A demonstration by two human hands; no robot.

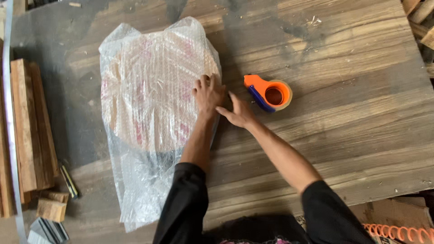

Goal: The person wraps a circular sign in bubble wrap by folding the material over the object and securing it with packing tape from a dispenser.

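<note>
A round flat wooden piece wrapped in clear bubble wrap (151, 97) lies on the wooden table (343, 90). My left hand (208, 92) presses flat on the right edge of the bundle, fingers spread. My right hand (237, 113) rests just beside it on the table, fingers apart, touching the wrap's edge. An orange tape dispenser with a blue handle and a roll of tape (270, 93) sits on the table just right of my right hand, untouched.
Stacked wooden planks (29, 126) lie along the left edge, with small wood blocks (51, 205) and a dark pencil-like object (69, 181) below them. An orange coiled cord (398, 232) shows at the bottom right. More wood pieces sit at the top right corner.
</note>
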